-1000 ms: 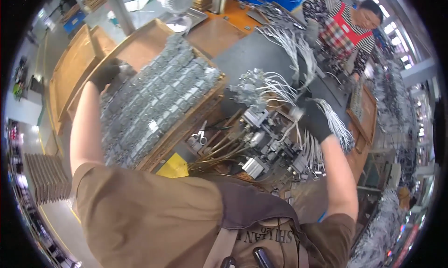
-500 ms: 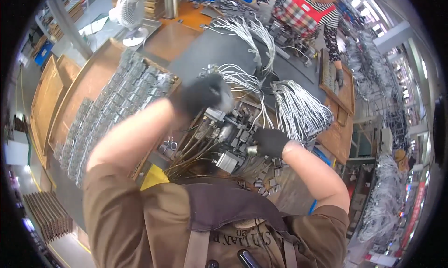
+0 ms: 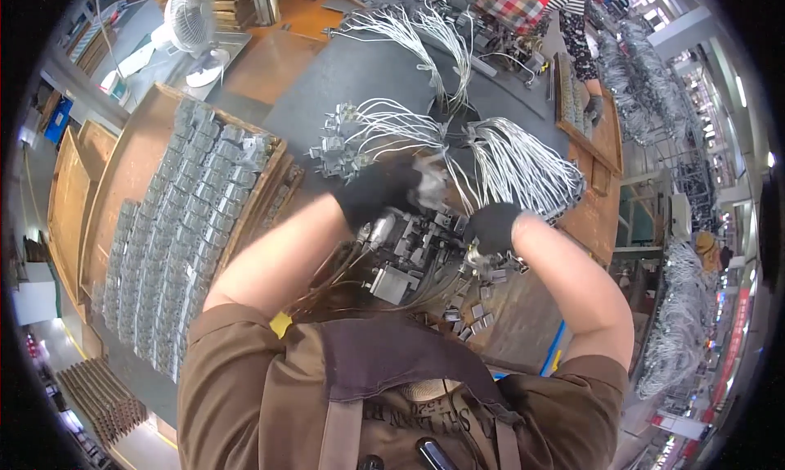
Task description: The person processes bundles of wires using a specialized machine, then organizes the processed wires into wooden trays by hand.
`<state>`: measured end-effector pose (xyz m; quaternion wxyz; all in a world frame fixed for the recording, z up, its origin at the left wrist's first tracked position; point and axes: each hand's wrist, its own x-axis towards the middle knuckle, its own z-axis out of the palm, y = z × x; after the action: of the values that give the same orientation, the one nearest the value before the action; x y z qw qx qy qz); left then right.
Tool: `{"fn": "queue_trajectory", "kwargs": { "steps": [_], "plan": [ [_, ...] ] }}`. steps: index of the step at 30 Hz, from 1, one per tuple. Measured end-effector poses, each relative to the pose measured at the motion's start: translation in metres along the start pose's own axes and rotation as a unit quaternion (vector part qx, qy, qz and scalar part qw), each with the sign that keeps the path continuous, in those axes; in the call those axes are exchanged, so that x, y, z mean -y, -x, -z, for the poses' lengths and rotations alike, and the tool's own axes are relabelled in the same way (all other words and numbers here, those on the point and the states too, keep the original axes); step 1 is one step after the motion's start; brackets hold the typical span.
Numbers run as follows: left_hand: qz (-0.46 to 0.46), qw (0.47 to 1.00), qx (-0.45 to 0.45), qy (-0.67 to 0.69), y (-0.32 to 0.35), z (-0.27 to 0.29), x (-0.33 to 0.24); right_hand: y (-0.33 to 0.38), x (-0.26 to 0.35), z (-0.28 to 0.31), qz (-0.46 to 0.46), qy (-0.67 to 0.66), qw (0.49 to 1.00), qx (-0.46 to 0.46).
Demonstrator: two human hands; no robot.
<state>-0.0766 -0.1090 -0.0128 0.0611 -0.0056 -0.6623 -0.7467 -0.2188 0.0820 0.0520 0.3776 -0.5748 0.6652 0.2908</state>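
My left hand [image 3: 378,193], in a dark glove, is closed around a blurred pale silvery part [image 3: 430,184] above the metal fixture [image 3: 413,249]. At the fixture's right side is my right hand [image 3: 493,228], also dark-gloved. Its fingers are curled down by a small shiny metal piece [image 3: 484,261]; whether they grip it is hidden. Just beyond the hands lie a bunch of white cables [image 3: 401,118] with metal connectors [image 3: 335,147] at their left ends, and a thicker bundle of white cables [image 3: 523,167] to the right.
A wooden tray [image 3: 135,143] with rows of grey metal parts [image 3: 184,224] stands at left. Loose metal blocks [image 3: 468,321] lie near the fixture. A white fan [image 3: 190,20] stands far left. Across the table, a co-worker's gloved hand [image 3: 594,108] rests by another tray [image 3: 572,94].
My left hand has moved right and nearer, from beside the connectors to above the fixture, with the silvery part. My right hand has shifted slightly right. The view has turned a little.
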Motion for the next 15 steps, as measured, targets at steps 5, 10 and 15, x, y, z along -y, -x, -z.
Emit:
{"fn": "queue_trajectory", "kwargs": {
  "steps": [5,10,15],
  "plan": [
    [-0.024,0.867,-0.141,-0.477,-0.007,0.056,-0.012,-0.033,0.024,0.03,0.042,-0.032,0.919,-0.39],
    [-0.02,0.87,-0.168,-0.463,0.019,0.027,0.004,-0.043,0.027,0.018,-0.014,-0.042,0.907,-0.418],
    [-0.06,0.931,-0.119,-0.339,0.047,-0.023,0.031,-0.033,0.018,0.003,0.072,-0.145,0.895,-0.415]
  ]
}}
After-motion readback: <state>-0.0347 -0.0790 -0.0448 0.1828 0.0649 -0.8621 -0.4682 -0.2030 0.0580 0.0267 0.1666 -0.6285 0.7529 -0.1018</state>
